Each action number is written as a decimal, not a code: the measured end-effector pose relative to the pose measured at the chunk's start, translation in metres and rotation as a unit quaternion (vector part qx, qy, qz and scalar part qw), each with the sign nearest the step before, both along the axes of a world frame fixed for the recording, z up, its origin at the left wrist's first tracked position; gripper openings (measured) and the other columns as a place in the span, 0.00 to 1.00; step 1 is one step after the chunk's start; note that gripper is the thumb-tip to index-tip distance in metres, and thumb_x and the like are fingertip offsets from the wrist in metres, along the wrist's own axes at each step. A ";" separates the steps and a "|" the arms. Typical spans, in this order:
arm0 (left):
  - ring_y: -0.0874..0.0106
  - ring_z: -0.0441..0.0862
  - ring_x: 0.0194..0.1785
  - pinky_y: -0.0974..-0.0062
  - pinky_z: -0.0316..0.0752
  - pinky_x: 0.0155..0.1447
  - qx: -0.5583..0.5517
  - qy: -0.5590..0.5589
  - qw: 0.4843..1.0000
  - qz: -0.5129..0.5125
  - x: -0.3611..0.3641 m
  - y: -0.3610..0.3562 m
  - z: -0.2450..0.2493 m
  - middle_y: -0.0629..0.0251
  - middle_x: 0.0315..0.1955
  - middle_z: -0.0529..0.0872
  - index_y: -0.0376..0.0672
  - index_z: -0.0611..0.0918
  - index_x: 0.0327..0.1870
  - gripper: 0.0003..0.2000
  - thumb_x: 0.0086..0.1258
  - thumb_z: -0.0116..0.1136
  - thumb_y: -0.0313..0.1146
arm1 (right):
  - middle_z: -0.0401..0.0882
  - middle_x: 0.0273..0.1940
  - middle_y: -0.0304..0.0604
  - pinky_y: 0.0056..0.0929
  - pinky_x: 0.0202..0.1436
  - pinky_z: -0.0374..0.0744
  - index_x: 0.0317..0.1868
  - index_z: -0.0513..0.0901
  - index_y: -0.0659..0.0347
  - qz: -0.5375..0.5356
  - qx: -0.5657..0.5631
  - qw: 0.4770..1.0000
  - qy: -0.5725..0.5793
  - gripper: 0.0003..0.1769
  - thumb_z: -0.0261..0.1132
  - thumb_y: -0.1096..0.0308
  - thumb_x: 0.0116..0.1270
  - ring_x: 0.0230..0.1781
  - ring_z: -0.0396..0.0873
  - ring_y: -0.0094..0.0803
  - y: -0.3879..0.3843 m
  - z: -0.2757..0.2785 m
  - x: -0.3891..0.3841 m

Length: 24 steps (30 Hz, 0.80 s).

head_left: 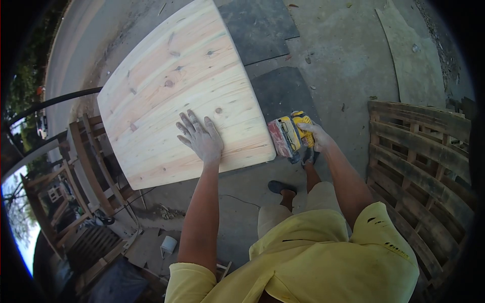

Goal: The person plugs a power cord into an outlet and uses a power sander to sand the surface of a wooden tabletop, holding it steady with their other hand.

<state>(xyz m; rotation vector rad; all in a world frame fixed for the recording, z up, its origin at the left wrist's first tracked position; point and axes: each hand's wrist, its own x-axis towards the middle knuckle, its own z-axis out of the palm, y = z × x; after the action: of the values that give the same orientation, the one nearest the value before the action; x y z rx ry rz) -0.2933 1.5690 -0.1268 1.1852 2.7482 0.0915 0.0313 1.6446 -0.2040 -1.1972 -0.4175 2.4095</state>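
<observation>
Here, two dark sheets [258, 29] flank one panel's [177, 88] right edge. Your left hand [204, 141] splays atop; right hand [319, 137] clamps one sander [289, 135].

The left hand [203, 142] lies flat on a pale, knotty wooden panel [161, 101], fingers [193, 121] spread and dusted white. The right hand [320, 137] grips a yellow power sander [290, 135] just beside the panel's right edge (whether the two touch is hard to tell). Dark sheets [283, 88] lie on the concrete floor [341, 60], slatted wooden pallets [419, 151] stand at right, and a white container [169, 245] sits lower left.
</observation>
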 end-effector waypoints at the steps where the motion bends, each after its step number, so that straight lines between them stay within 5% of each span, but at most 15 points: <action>1: 0.50 0.34 0.87 0.45 0.27 0.85 0.005 -0.002 1.000 -0.001 -0.001 0.001 -0.001 0.55 0.85 0.43 0.42 0.51 0.84 0.35 0.85 0.32 0.54 | 0.86 0.39 0.38 0.14 0.17 0.73 0.59 0.80 0.55 0.001 -0.020 0.999 0.037 0.21 0.71 0.58 0.71 0.22 0.79 0.15 0.005 -0.011 -0.003; 7: 0.51 0.38 0.87 0.46 0.30 0.85 0.020 0.028 0.999 -0.006 -0.005 -0.003 -0.011 0.58 0.85 0.46 0.47 0.52 0.85 0.33 0.85 0.32 0.54 | 0.89 0.33 0.41 0.15 0.14 0.74 0.49 0.84 0.64 -0.087 -0.037 0.989 0.117 0.18 0.68 0.56 0.73 0.19 0.82 0.20 0.091 -0.054 -0.069; 11: 0.51 0.38 0.87 0.46 0.30 0.85 0.018 0.022 1.000 -0.009 -0.004 -0.006 -0.010 0.57 0.85 0.46 0.46 0.52 0.85 0.33 0.85 0.32 0.54 | 0.89 0.34 0.41 0.15 0.14 0.74 0.50 0.83 0.63 -0.082 -0.061 0.986 0.129 0.17 0.68 0.57 0.73 0.19 0.82 0.20 0.073 -0.072 -0.064; 18: 0.50 0.38 0.87 0.44 0.30 0.84 0.025 0.030 0.999 -0.007 -0.006 0.000 -0.011 0.57 0.85 0.46 0.46 0.54 0.84 0.33 0.85 0.33 0.53 | 0.90 0.46 0.49 0.27 0.32 0.89 0.60 0.80 0.67 -0.078 -0.148 0.983 0.080 0.22 0.67 0.62 0.73 0.36 0.91 0.32 -0.047 -0.047 0.010; 24: 0.51 0.38 0.87 0.44 0.30 0.84 0.020 0.037 0.999 -0.005 -0.005 -0.006 -0.012 0.57 0.85 0.46 0.46 0.54 0.84 0.33 0.85 0.33 0.53 | 0.90 0.47 0.49 0.33 0.40 0.91 0.59 0.81 0.66 -0.070 -0.087 0.979 0.170 0.21 0.67 0.61 0.73 0.39 0.91 0.33 0.014 -0.060 -0.023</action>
<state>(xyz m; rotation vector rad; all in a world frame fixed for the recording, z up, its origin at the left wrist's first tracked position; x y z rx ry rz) -0.2985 1.5632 -0.1386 1.2372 2.8168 0.1032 0.0082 1.6590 -0.2644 -0.8223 -0.0173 2.4989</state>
